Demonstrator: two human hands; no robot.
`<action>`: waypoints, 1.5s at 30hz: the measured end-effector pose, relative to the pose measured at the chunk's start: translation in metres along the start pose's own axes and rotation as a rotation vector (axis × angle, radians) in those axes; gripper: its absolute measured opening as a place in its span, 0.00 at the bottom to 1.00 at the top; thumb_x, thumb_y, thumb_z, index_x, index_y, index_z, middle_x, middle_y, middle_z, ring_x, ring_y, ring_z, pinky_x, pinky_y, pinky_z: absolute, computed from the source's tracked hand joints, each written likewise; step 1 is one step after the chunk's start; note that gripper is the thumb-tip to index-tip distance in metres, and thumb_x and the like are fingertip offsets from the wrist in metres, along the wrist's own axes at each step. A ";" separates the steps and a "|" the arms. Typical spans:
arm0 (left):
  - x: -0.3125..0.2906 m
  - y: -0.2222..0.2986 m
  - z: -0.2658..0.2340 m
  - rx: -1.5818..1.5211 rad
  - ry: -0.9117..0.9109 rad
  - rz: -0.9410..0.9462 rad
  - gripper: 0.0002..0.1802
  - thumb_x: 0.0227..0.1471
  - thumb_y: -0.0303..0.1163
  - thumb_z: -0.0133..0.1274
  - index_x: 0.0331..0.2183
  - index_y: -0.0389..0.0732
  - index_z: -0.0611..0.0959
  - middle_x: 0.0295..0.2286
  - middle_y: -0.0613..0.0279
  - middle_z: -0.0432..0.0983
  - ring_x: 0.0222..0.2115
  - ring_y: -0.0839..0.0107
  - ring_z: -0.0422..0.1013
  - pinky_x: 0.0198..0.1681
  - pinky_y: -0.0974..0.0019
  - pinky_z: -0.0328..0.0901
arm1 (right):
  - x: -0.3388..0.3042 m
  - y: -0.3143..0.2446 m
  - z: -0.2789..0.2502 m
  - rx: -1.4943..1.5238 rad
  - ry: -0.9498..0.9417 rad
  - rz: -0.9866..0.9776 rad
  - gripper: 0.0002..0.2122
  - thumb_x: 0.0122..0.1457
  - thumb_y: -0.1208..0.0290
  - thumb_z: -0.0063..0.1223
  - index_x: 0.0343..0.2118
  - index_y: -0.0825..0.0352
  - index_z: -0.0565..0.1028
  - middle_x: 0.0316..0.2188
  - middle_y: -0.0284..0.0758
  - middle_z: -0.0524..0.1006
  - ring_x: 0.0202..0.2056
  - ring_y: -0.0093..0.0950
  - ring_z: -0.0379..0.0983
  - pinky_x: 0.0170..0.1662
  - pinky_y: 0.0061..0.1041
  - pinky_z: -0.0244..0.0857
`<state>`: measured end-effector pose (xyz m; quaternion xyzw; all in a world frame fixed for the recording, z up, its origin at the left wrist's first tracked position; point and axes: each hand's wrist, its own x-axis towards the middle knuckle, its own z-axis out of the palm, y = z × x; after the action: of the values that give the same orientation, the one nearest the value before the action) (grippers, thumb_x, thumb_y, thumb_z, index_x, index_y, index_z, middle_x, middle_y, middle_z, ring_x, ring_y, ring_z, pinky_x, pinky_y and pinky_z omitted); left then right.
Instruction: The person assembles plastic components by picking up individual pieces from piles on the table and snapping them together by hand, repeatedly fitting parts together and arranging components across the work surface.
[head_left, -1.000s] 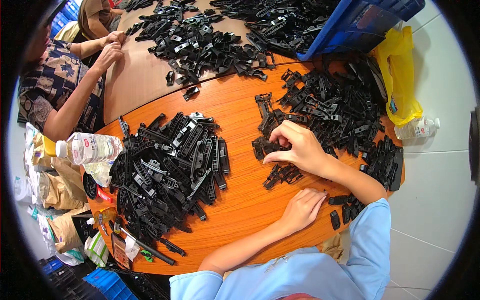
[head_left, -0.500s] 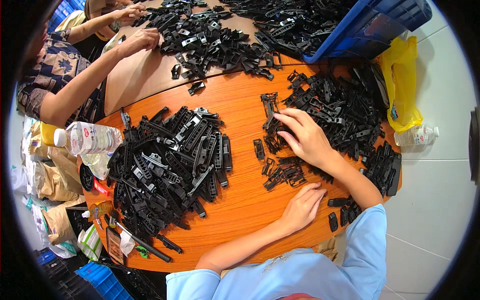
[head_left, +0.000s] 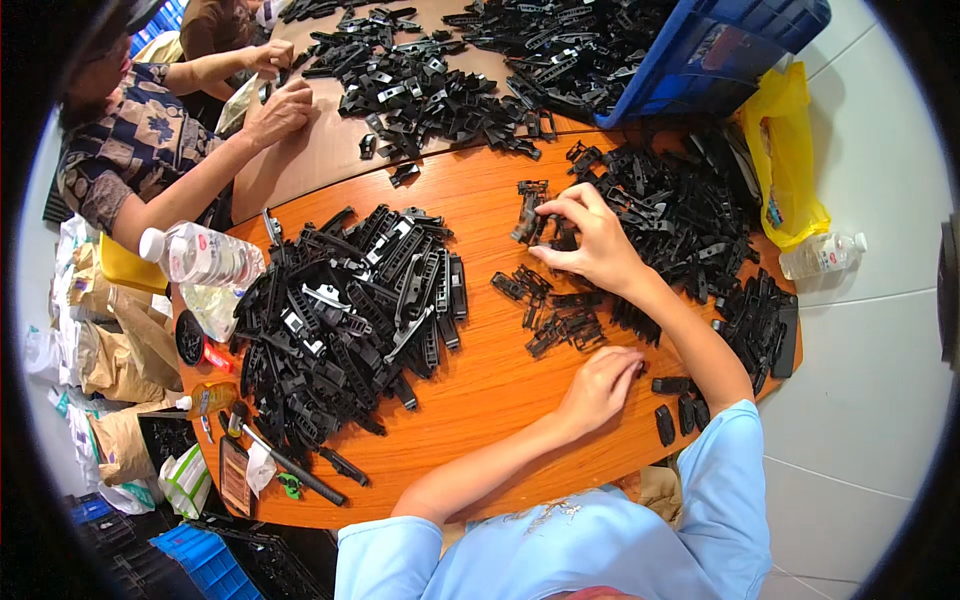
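My right hand (head_left: 600,242) curves its thumb and fingers around a small black plastic part (head_left: 562,236) at the left edge of the right-hand pile. A slightly blurred black frame-shaped part (head_left: 528,212) lies just beyond the fingertips. Lower down, my left hand (head_left: 600,388) rests low over the table, its fingers drawn together. A small dark part (head_left: 639,368) peeks out at its fingertips, mostly hidden. Between the two hands is a loose cluster of thin black frame parts (head_left: 560,318). A few thicker black pieces (head_left: 678,410) sit right of my left hand.
Long black plastic strips form a big pile (head_left: 350,310) on the left, near a water bottle (head_left: 205,254). More black parts (head_left: 680,220) heap up at the right. A blue crate (head_left: 715,60) and yellow bag (head_left: 785,160) stand behind. Across the table, a co-worker's hands (head_left: 278,100) handle a part.
My right hand has moved slightly up and left, its fingers curling around a part. Frame parts near it have shifted left. The co-worker's hands have drawn back from their pile.
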<state>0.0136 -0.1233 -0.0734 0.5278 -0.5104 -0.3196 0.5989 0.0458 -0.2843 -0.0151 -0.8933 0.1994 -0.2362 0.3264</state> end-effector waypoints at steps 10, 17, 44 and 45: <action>-0.019 0.009 -0.030 -1.024 0.231 -0.542 0.23 0.57 0.44 0.36 0.43 0.34 0.70 0.37 0.56 0.71 0.38 0.68 0.69 0.43 0.66 0.65 | -0.106 -0.059 -0.022 0.128 0.144 0.016 0.22 0.35 0.71 0.67 0.36 0.67 0.72 0.33 0.35 0.68 0.34 0.25 0.67 0.35 0.22 0.65; -0.092 0.030 -0.053 -0.272 0.283 -0.410 0.17 0.54 0.33 0.45 0.42 0.31 0.73 0.32 0.57 0.74 0.33 0.69 0.70 0.36 0.70 0.65 | -0.190 -0.075 0.033 0.131 0.102 -0.037 0.20 0.41 0.68 0.62 0.37 0.67 0.68 0.35 0.40 0.70 0.39 0.38 0.68 0.42 0.28 0.63; -0.126 0.038 -0.056 0.676 0.358 -0.073 0.18 0.43 0.20 0.51 0.41 0.34 0.73 0.32 0.52 0.70 0.31 0.58 0.68 0.34 0.63 0.64 | -0.195 -0.082 0.039 -0.009 0.142 -0.235 0.11 0.43 0.86 0.50 0.33 0.72 0.70 0.36 0.40 0.71 0.37 0.37 0.69 0.39 0.29 0.65; -0.125 0.039 -0.057 0.617 0.382 -0.110 0.18 0.43 0.19 0.51 0.40 0.35 0.74 0.31 0.54 0.71 0.31 0.59 0.68 0.34 0.63 0.64 | -0.195 -0.082 0.038 -0.009 0.143 -0.235 0.11 0.43 0.86 0.50 0.33 0.72 0.70 0.36 0.40 0.71 0.37 0.37 0.69 0.39 0.29 0.65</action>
<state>0.0268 0.0186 -0.0663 0.7603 -0.4328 -0.0781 0.4780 -0.0747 -0.1079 -0.0425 -0.8928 0.1172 -0.3352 0.2773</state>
